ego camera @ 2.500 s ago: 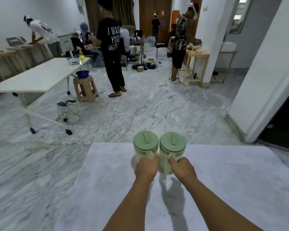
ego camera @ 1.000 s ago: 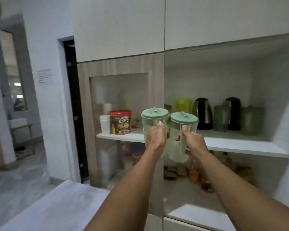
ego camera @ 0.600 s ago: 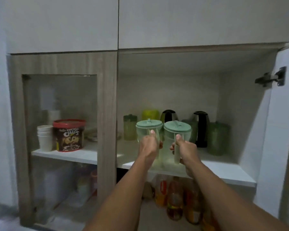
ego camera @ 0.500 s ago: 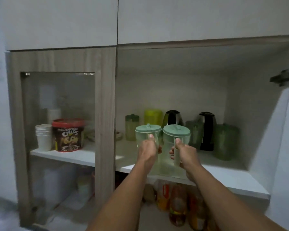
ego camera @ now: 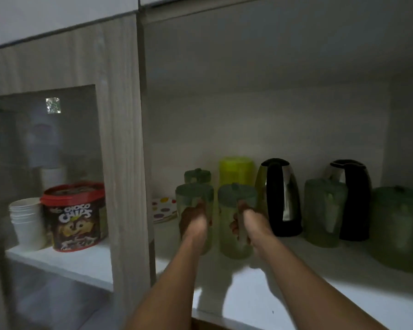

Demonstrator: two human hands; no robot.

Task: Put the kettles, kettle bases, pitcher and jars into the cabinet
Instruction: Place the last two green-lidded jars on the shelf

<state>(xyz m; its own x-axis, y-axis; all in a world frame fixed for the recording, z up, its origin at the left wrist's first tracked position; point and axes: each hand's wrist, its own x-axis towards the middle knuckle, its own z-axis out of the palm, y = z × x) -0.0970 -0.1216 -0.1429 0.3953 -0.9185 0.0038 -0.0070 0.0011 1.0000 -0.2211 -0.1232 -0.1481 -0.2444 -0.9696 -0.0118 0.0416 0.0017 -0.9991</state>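
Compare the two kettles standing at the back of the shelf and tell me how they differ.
The left kettle stands fully in view, while a green jar hides the lower front of the right kettle. The left kettle stands close behind the right hand; the right kettle stands well clear of both hands. The left kettle shows a wider strip of shiny steel. Both are upright, steel-bodied, with black handles and bases.

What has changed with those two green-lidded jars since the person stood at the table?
Both jars, one in the left hand and one in the right hand, were carried from the table into the cabinet, now over the shelf. The grip is unchanged; the kettles kept their places.
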